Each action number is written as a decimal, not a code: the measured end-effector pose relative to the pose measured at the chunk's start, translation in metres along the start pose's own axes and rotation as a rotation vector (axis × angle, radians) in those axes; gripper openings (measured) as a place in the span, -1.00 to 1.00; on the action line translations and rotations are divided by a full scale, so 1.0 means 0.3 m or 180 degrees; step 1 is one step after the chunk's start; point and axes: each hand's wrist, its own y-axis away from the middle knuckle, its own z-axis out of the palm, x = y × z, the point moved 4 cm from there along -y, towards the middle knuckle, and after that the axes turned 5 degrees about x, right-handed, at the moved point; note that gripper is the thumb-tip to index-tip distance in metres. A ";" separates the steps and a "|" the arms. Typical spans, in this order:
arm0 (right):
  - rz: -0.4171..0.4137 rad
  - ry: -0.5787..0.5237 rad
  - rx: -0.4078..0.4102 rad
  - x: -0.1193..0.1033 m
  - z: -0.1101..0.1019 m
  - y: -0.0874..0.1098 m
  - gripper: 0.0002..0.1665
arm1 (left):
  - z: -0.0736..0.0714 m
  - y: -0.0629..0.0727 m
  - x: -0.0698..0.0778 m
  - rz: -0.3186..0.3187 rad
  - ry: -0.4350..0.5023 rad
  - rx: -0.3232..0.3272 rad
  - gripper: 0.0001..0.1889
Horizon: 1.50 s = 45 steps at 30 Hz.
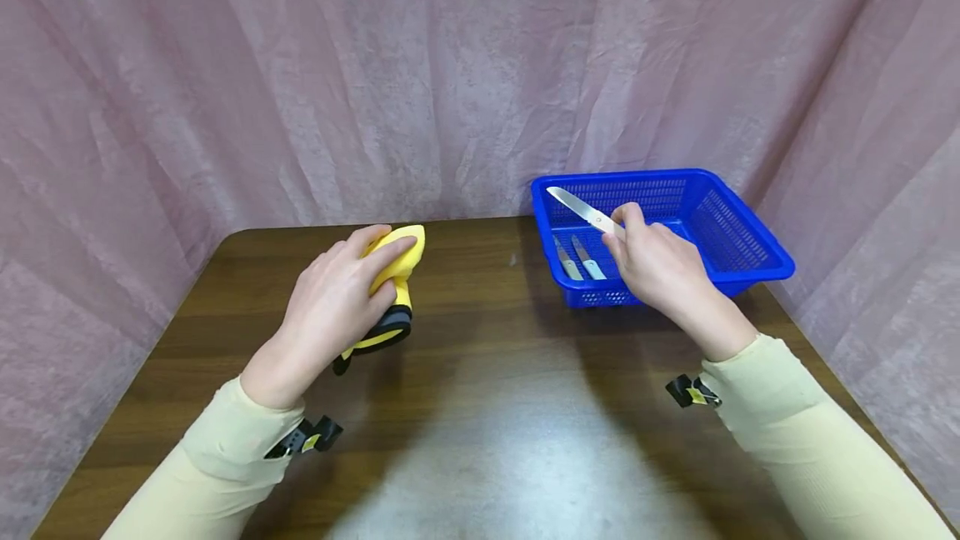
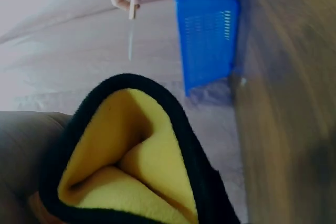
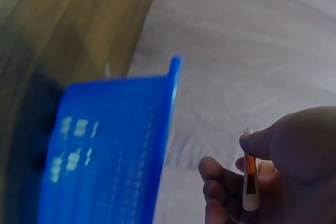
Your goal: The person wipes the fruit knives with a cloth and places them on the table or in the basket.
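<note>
In the head view my left hand (image 1: 333,294) grips a yellow fleece-lined piece of fabric (image 1: 406,269), shaped like a mitten or bootie, with a grey-and-black cuff. Its black-edged opening (image 2: 176,114) gapes toward the left wrist camera. On the right, my right hand (image 1: 660,261) pinches a knife (image 1: 581,208) by its pale handle, thumb along one side. The blade points up and to the left over the blue basket (image 1: 750,227). From the right wrist, the slotted handle (image 3: 251,200) shows orange inside. Two more pale-handled knives (image 1: 567,261) lie in the basket's left part.
The perforated basket stands at the back right of the brown wooden table (image 1: 480,373). Pink curtains (image 1: 465,82) hang close behind the table and along both sides. Black straps with small devices (image 1: 303,437) sit at both wrists, over pale sleeves.
</note>
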 end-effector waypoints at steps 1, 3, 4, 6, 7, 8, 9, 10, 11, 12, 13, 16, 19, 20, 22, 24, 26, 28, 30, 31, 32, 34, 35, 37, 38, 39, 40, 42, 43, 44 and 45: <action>0.0025 0.0020 -0.0023 0.016 0.001 -0.002 -0.62 | 0.006 0.001 -0.007 -0.0009 -0.0005 -0.0036 -0.37; 0.0081 0.0048 -0.0088 0.047 0.002 -0.009 -0.61 | 0.017 0.003 -0.020 -0.0027 -0.0008 -0.0098 -0.36; 0.0113 0.0059 -0.0127 0.063 0.004 -0.013 -0.61 | 0.024 0.004 -0.027 -0.0036 -0.0002 -0.0129 -0.36; 0.0176 0.0082 -0.0220 0.094 0.009 -0.022 -0.59 | 0.040 0.004 -0.039 -0.0060 -0.0002 -0.0193 -0.37; 0.0210 0.0094 -0.0263 0.110 0.013 -0.027 -0.59 | 0.049 0.004 -0.045 -0.0071 -0.0007 -0.0226 -0.37; 0.0241 0.0103 -0.0305 0.125 0.017 -0.032 -0.58 | 0.057 0.004 -0.051 -0.0079 -0.0009 -0.0259 -0.37; 0.0273 0.0111 -0.0351 0.139 0.020 -0.037 -0.57 | 0.066 0.004 -0.056 -0.0085 -0.0016 -0.0292 -0.37; 0.0304 0.0127 -0.0386 0.152 0.024 -0.041 -0.57 | 0.074 0.003 -0.062 -0.0089 -0.0022 -0.0326 -0.37; 0.0335 0.0142 -0.0425 0.166 0.027 -0.045 -0.57 | 0.082 0.002 -0.066 -0.0093 -0.0031 -0.0360 -0.37; 0.0376 0.0162 -0.0453 0.179 0.031 -0.050 -0.57 | 0.089 0.001 -0.070 -0.0098 -0.0036 -0.0388 -0.37; 0.0412 0.0183 -0.0489 0.193 0.034 -0.054 -0.56 | 0.095 -0.001 -0.073 -0.0102 -0.0038 -0.0415 -0.36; 0.0516 0.0244 -0.0564 0.225 0.043 -0.064 -0.56 | 0.113 0.001 -0.080 -0.0112 -0.0036 -0.0492 -0.36; 0.0588 0.0287 -0.0633 0.245 0.056 -0.074 -0.55 | 0.127 0.006 -0.085 -0.0107 -0.0041 -0.0550 -0.37; 0.0609 0.0300 -0.0645 0.249 0.061 -0.079 -0.55 | 0.132 0.007 -0.086 -0.0101 -0.0045 -0.0562 -0.37; 0.0648 0.0328 -0.0666 0.256 0.068 -0.088 -0.56 | 0.141 0.008 -0.088 -0.0084 -0.0059 -0.0583 -0.37; 0.0673 0.0365 -0.0684 0.261 0.076 -0.098 -0.56 | 0.150 0.008 -0.090 -0.0070 -0.0070 -0.0601 -0.37; 0.0697 0.0416 -0.0722 0.264 0.082 -0.107 -0.51 | 0.157 0.008 -0.091 -0.0063 -0.0084 -0.0623 -0.37; 0.0731 0.0464 -0.0811 0.267 0.090 -0.116 -0.45 | 0.164 0.009 -0.094 -0.0059 -0.0088 -0.0655 -0.38; 0.0762 0.0513 -0.0930 0.270 0.101 -0.123 -0.36 | 0.170 0.010 -0.097 -0.0052 -0.0086 -0.0685 -0.38; 0.0781 0.0542 -0.1005 0.273 0.109 -0.127 -0.31 | 0.174 0.011 -0.100 -0.0050 -0.0085 -0.0702 -0.38; 0.0803 0.0565 -0.1089 0.276 0.119 -0.132 -0.27 | 0.179 0.012 -0.103 -0.0049 -0.0084 -0.0720 -0.39; 0.0834 0.0599 -0.1257 0.280 0.137 -0.140 -0.21 | 0.188 0.013 -0.110 -0.0057 -0.0086 -0.0757 -0.39; 0.0851 0.0614 -0.1344 0.282 0.146 -0.144 -0.19 | 0.193 0.013 -0.114 -0.0064 -0.0089 -0.0775 -0.38; 0.0883 0.0630 -0.1508 0.284 0.161 -0.149 -0.15 | 0.202 0.013 -0.119 -0.0078 -0.0093 -0.0811 -0.38; 0.0898 0.0626 -0.1570 0.285 0.167 -0.151 -0.14 | 0.207 0.012 -0.122 -0.0081 -0.0093 -0.0827 -0.38; 0.0904 0.0624 -0.1618 0.285 0.171 -0.152 -0.14 | 0.211 0.010 -0.123 -0.0077 -0.0092 -0.0842 -0.37; 0.0909 0.0617 -0.1662 0.284 0.174 -0.153 -0.13 | 0.215 0.009 -0.124 -0.0075 -0.0087 -0.0857 -0.37; 0.0906 0.0600 -0.1714 0.282 0.179 -0.153 -0.13 | 0.223 0.005 -0.125 -0.0058 -0.0082 -0.0886 -0.37; 0.0899 0.0589 -0.1731 0.282 0.182 -0.154 -0.13 | 0.226 0.003 -0.126 -0.0055 -0.0082 -0.0903 -0.37; 0.0898 0.0582 -0.1741 0.281 0.185 -0.155 -0.13 | 0.229 0.001 -0.127 -0.0050 -0.0084 -0.0918 -0.37; 0.0892 0.0577 -0.1745 0.281 0.189 -0.157 -0.13 | 0.232 0.000 -0.128 -0.0051 -0.0086 -0.0931 -0.37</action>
